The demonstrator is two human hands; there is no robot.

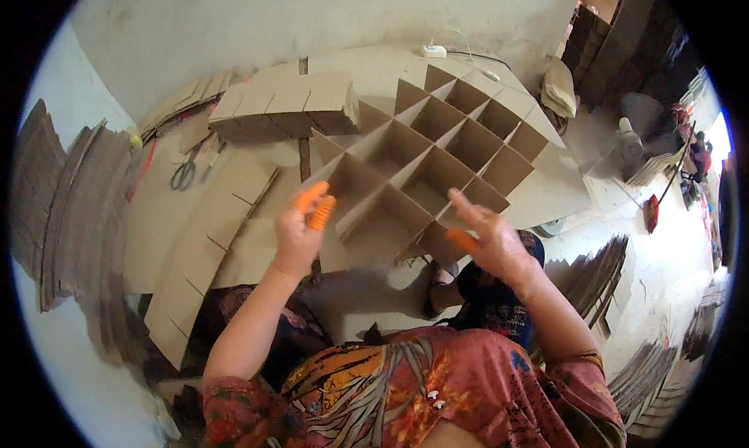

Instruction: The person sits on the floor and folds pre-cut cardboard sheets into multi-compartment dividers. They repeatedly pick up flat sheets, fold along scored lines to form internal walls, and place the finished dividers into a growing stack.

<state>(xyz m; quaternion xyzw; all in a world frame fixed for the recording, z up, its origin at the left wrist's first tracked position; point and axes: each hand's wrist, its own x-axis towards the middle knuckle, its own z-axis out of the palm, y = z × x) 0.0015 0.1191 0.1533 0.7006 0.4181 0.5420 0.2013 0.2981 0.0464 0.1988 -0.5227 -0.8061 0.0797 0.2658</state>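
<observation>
An assembled cardboard divider grid point(427, 153) of interlocked strips stands on the table in front of me, turned at an angle, its near corner at the table's front edge. My left hand point(298, 233) is just left of the grid, with orange finger covers on two fingertips, held a little apart and nothing between them. My right hand point(495, 245) is over the grid's near right corner. Its index finger is stretched out and its thumb, in an orange cover, stands apart. Whether the right fingers touch the cardboard, I cannot tell.
A stack of slotted cardboard strips point(285, 105) lies at the back of the table point(374, 70). Long slotted strips point(211, 253) and scissors point(184, 173) are to the left. Cardboard piles stand at far left point(86, 206) and on the right floor point(594, 280). A white power adapter point(434, 51) sits by the wall.
</observation>
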